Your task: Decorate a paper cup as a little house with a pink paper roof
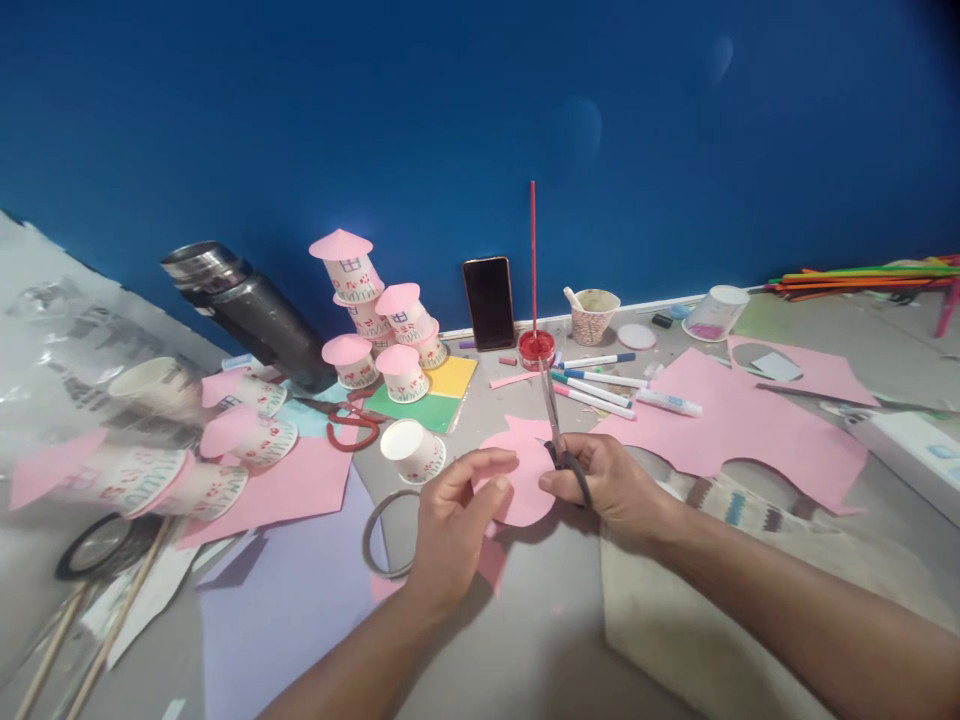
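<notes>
My left hand [457, 520] pinches the left side of a round pink paper piece [525, 490] between thumb and fingers. In my right hand [607, 475] is a pair of scissors [553, 410], its dark handles round my fingers and its blades pointing away from me. The scissors stand at the upper right edge of the pink paper; I cannot tell whether the blades are cutting it. A white paper cup [412, 450] and a roll of tape [373, 535] are close to my left hand. Below the round piece hangs or lies a pink scrap [491, 562].
Decorated paper cups with pink cone roofs [352, 280] are stacked at the back, beside a dark flask [247, 310]. A phone [489, 302] leans on the blue wall. Markers [592, 395], cut pink sheets [735, 410], red-handled scissors [352, 430] and a cloth [697, 590] lie around.
</notes>
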Motion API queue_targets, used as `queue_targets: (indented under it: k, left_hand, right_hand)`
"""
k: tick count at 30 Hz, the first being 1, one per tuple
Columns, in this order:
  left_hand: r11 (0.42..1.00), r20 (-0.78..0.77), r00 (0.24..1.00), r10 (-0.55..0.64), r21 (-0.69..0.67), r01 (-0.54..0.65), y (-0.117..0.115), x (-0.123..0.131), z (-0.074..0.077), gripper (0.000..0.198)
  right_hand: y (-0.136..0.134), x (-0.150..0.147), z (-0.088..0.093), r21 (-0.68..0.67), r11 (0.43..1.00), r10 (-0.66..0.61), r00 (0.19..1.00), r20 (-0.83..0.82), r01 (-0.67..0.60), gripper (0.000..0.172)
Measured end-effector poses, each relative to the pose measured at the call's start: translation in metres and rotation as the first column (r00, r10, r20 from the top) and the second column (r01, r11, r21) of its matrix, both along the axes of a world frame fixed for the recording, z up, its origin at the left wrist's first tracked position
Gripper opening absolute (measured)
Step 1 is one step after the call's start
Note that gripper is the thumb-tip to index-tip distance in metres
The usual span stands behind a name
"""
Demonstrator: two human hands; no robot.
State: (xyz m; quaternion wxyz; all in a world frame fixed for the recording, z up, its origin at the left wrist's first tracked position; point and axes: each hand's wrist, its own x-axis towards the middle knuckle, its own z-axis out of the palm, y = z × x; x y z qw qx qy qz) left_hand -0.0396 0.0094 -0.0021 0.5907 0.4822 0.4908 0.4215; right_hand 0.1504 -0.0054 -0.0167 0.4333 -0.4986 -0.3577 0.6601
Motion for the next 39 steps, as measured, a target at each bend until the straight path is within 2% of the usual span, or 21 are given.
queue_targets:
  k: [4,7,10,14,18,27,39]
  left_hand:
    - [1.0,-0.124,0.992,-0.015,-0.007,0.015,0.001,-0.001,0.0,0.029]
    - [0.997,-0.175,0.982,0.074,0.019,-0.072,0.005,-0.005,0.008,0.03]
    - [0.983,-0.18,0.967,0.182,0.071,-0.172,0.01,-0.011,0.015,0.028]
    - [0.965,-0.136,0.958,0.254,0.103,-0.242,0.011,-0.016,0.015,0.027]
    - [0.973,-0.103,0.969,0.225,0.078,-0.218,0.007,-0.019,0.013,0.029]
    - [0.974,-0.122,0.967,0.223,0.077,-0.215,0.006,-0.018,0.02,0.029]
    - [0.975,-0.114,0.969,0.218,0.071,-0.21,0.007,-0.022,0.016,0.029]
  right_hand:
    - [0.0,0.002,-0.001,0.037,0.998,0.044,0.999,0.017,-0.045,0.051]
    - [-0.001,0.004,-0.007,0.045,0.987,0.157,0.988,-0.007,-0.156,0.055]
    - [-0.002,0.008,-0.015,0.1,0.95,0.293,0.955,0.048,-0.297,0.068]
    - [-0.004,0.01,-0.018,0.098,0.924,0.361,0.929,0.083,-0.369,0.077]
    - [-0.005,0.008,-0.014,0.1,0.917,0.379,0.922,0.077,-0.385,0.078]
    - [-0.004,0.007,-0.011,0.102,0.916,0.383,0.921,0.073,-0.389,0.074]
    - [-0.005,0.008,-0.008,0.062,0.916,0.386,0.913,0.134,-0.396,0.075]
